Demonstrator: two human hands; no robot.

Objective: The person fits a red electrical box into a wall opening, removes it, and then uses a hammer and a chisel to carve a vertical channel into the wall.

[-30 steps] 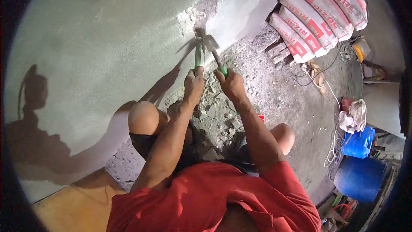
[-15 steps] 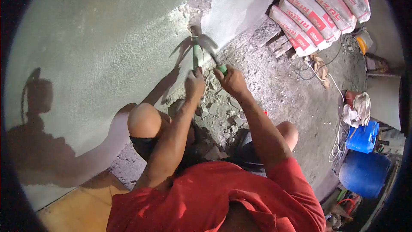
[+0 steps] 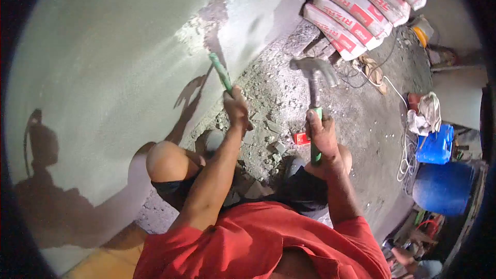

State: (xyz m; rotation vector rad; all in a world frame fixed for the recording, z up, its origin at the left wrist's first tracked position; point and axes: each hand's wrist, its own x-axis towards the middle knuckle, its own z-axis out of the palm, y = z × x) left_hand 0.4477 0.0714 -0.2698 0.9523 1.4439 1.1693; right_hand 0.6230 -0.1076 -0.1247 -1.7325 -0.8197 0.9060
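Observation:
My left hand (image 3: pixel 236 108) is wrapped round a green chisel (image 3: pixel 222 74), whose far end meets the grey wall (image 3: pixel 124 67) below a chipped, rough patch (image 3: pixel 214 15). Over to the right, my right hand (image 3: pixel 323 133) grips a claw hammer (image 3: pixel 314 92) by its green handle. The hammer's metal head is raised and well apart from the chisel. Broken plaster pieces (image 3: pixel 271 125) lie on the ground between my knees. Beside my right hand sits a small red box (image 3: pixel 301 138), partly hidden.
Stacked cement bags (image 3: pixel 351 13) stand at the upper right. A white cord (image 3: pixel 400 95) runs along the rough floor (image 3: pixel 367 139). Farther right are a blue jerrycan (image 3: pixel 435 144), a cloth (image 3: pixel 429 113) and a blue drum (image 3: pixel 444 188). A yellow-brown board (image 3: pixel 111 263) lies at lower left.
My right hand has swung the hammer back, away from the chisel and toward the right. The chisel stays in my left hand near the wall. The view has shifted slightly, and the red box shows more.

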